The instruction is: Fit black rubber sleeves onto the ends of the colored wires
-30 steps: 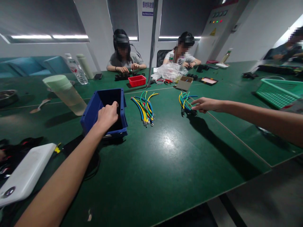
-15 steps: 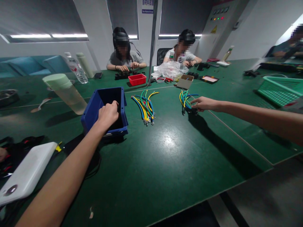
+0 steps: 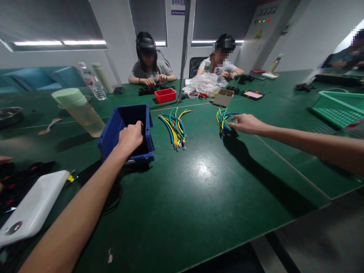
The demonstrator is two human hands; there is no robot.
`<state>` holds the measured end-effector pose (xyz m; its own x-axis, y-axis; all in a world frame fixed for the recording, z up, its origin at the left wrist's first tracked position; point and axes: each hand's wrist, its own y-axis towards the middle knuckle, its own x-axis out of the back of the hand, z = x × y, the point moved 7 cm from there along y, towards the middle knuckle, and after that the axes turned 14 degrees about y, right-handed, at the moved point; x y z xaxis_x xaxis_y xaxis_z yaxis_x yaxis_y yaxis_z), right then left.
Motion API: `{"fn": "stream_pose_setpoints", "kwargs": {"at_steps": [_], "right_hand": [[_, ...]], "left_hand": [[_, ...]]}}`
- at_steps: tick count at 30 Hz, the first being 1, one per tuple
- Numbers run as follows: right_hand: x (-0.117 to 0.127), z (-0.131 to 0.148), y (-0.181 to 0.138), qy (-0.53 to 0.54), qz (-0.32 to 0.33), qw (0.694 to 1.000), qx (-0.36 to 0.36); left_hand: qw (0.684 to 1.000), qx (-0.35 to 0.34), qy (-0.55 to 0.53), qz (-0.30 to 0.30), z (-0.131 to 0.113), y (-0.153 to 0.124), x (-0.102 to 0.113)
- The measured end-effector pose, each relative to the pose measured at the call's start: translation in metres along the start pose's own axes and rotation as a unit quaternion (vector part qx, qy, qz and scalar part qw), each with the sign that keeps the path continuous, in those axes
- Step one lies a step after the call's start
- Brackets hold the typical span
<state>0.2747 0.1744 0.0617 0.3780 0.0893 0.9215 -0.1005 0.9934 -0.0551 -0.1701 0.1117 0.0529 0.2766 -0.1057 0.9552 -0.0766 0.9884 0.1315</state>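
Inside the blue plastic bin (image 3: 102, 142) is my left hand (image 3: 131, 135), its fingers curled closed. Their tips are hidden, so what they hold, if anything, cannot be seen. A bundle of blue, yellow and green wires (image 3: 223, 120) lies on the table at the right, its lower end dark. My right hand (image 3: 246, 123) is just beside this bundle, fingers spread and close to the wires; whether they touch is unclear. Between my hands lies another bundle of wires (image 3: 174, 127), with metal ring terminals at its near end.
A tilted bottle (image 3: 81, 113) stands left of the bin, and a white device (image 3: 35, 206) lies nearer. A green basket (image 3: 338, 110) sits at the right. Across the green table (image 3: 199, 212), two people work behind a red tray (image 3: 165, 95) and a small cardboard box (image 3: 223, 99).
My right hand has lifted slightly and drawn back to the right, fingers coming away from the wires. My left hand stays in the bin. Another person's fingers show at the left edge.
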Motion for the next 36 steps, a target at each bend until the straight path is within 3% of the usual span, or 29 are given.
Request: {"fn": "stream_pose_setpoints", "kwargs": {"at_steps": [3,6,10,14,19,27,30,36], "right_hand": [[0.003,0.03,-0.009,-0.011,-0.057,0.995,0.076],[-0.009,0.068,-0.016,0.037,-0.081,0.987,0.131],[-0.054,0.125,-0.015,0.121,-0.074,0.973,0.182],[-0.101,0.159,-0.006,0.16,-0.092,0.969,0.164],[-0.128,0.168,0.003,0.118,-0.067,0.976,0.173],[-0.131,0.16,0.011,0.125,-0.036,0.975,0.179],[-0.13,0.159,0.01,0.181,-0.037,0.966,0.18],[-0.117,0.159,0.001,0.363,-0.073,0.908,0.197]], "left_hand": [[1.0,-0.003,-0.006,-0.004,-0.001,0.0,0.001],[1.0,0.0,-0.012,-0.004,-0.001,-0.001,0.003],[1.0,0.004,-0.013,-0.003,-0.001,-0.002,0.004],[1.0,-0.002,-0.013,-0.009,-0.002,-0.003,0.005],[1.0,-0.003,-0.011,0.006,-0.003,-0.004,0.005],[1.0,-0.003,0.018,0.014,-0.005,-0.003,0.005],[1.0,0.004,0.014,0.008,-0.004,-0.003,0.005],[0.995,0.003,-0.1,-0.018,-0.002,-0.001,0.011]]}}
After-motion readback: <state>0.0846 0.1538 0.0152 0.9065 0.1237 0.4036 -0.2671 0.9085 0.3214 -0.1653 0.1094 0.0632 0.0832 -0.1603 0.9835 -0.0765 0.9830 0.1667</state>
